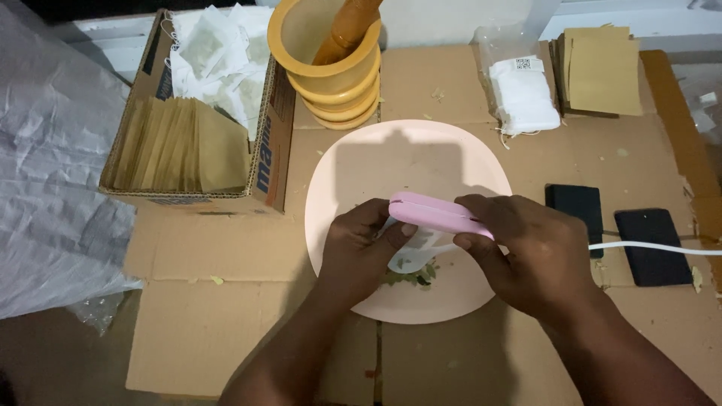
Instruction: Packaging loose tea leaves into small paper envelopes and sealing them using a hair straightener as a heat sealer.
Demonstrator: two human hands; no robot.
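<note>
At far left, a brown cardboard box [197, 143] holds tan paper envelopes and white sachets. Right of it stands a yellow wooden mortar [331, 71], behind a round pale pink plate [353, 162]. Over the plate, the left hand [361, 248] pinches a small white sachet [410, 252] closed. The pink plastic handheld sealer [436, 214] lies between both hands, long axis left-right, gripped by the curled right hand [530, 252], which is nearer.

2 bare forearms, no sleeves, left hand [359, 248], right hand [526, 252], short trimmed nails
</note>
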